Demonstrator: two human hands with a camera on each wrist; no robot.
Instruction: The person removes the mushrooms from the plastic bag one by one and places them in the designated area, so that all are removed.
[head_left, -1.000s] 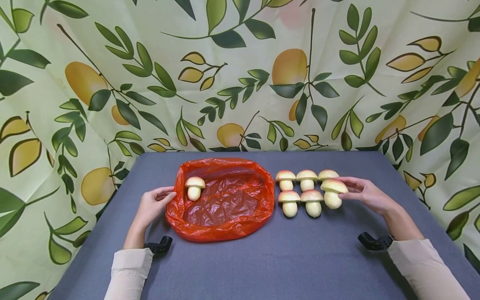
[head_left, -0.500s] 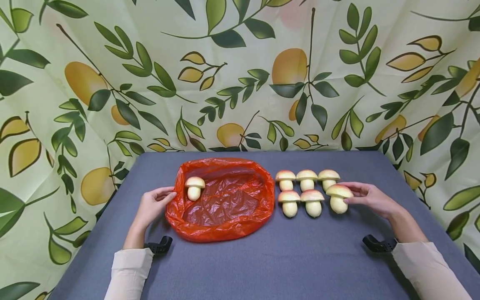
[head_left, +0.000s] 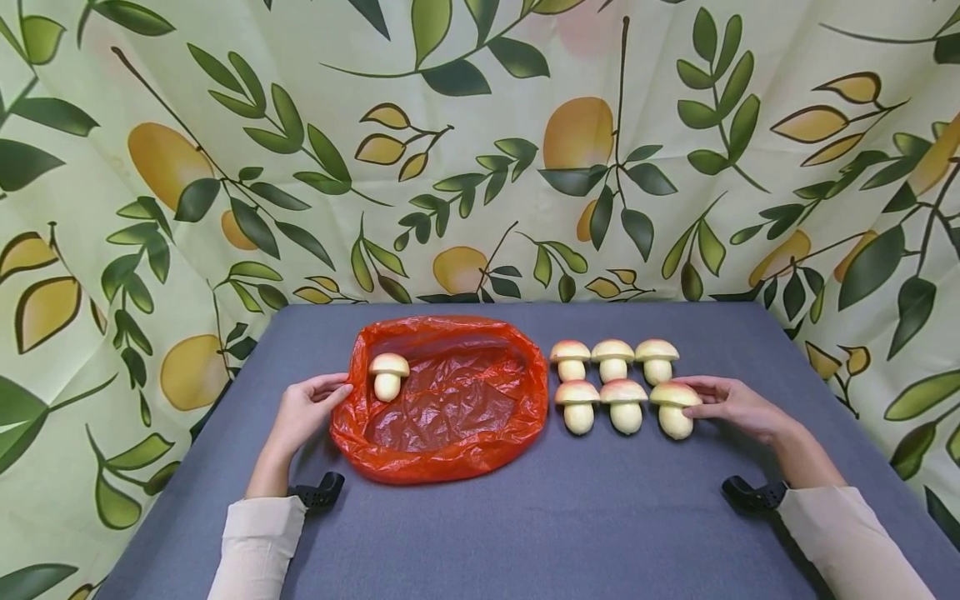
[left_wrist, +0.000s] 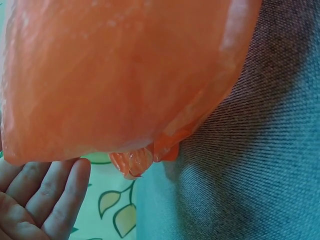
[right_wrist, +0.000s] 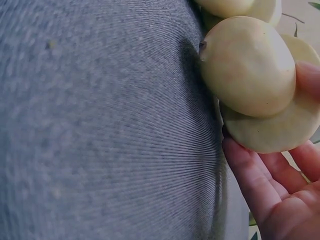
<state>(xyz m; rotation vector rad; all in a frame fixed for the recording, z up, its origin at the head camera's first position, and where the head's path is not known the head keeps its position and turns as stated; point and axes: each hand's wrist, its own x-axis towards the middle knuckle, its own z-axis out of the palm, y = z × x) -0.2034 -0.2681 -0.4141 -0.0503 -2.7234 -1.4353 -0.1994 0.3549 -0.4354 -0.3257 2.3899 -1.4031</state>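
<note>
A red plastic bag (head_left: 450,467), its rim rolled open, lies on the table at left of centre. One toy mushroom (head_left: 387,385) with a tan cap sits inside it at the left. My left hand (head_left: 303,410) pinches the bag's left rim between thumb and fingers; the left wrist view has the fingers (left_wrist: 67,190) against the bag's side. To the right of the bag, several cream mushrooms (head_left: 624,408) with reddish caps stand in two rows. With thumb and fingers my right hand (head_left: 738,407) holds the front row's rightmost mushroom (right_wrist: 250,65), down close to the table cloth.
Grey-blue cloth covers the table (head_left: 510,533). A curtain (head_left: 480,167) printed with leaves and fruit hangs behind and around it. Each wrist wears a black camera mount, the left one (head_left: 321,492) and the right one (head_left: 752,494).
My right hand has moved the mushroom first right, then slightly left and down, into line with the front row. My left hand and the bag have stayed in place.
</note>
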